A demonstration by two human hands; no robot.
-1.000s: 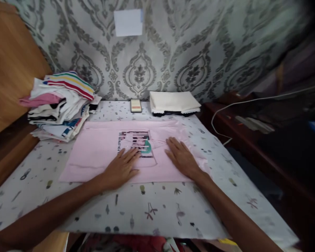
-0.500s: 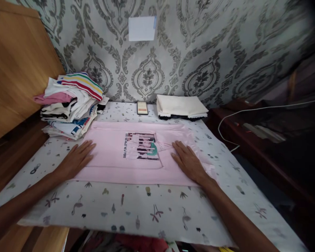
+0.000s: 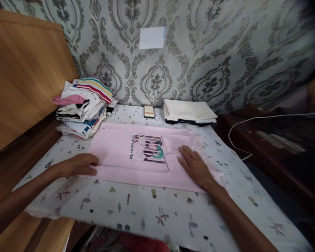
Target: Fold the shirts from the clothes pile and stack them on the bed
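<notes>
A pink shirt (image 3: 112, 150) lies folded into a long flat shape on the patterned cloth, with a printed picture and lettering (image 3: 148, 148) facing up. At its near left edge my left hand (image 3: 80, 164) has its fingers bent together over the fabric, and the fingertips are partly hidden. My right hand (image 3: 195, 166) rests flat on the right part of the shirt, fingers stretched out. Some wrinkled, ruffled fabric of the shirt shows just beyond the right hand.
A stack of folded clothes (image 3: 85, 108) stands at the back left beside a wooden panel (image 3: 28, 66). Along the back are a small framed box (image 3: 149, 111) and a folded cream cloth (image 3: 189, 110) over something black. A white cable (image 3: 233, 126) runs at the right. The patterned cloth (image 3: 136, 199) covers the table.
My left hand has moved from lying flat on the shirt's left end to its near left edge, and its fingers have curled. My right hand stays on the shirt; the view has shifted slightly.
</notes>
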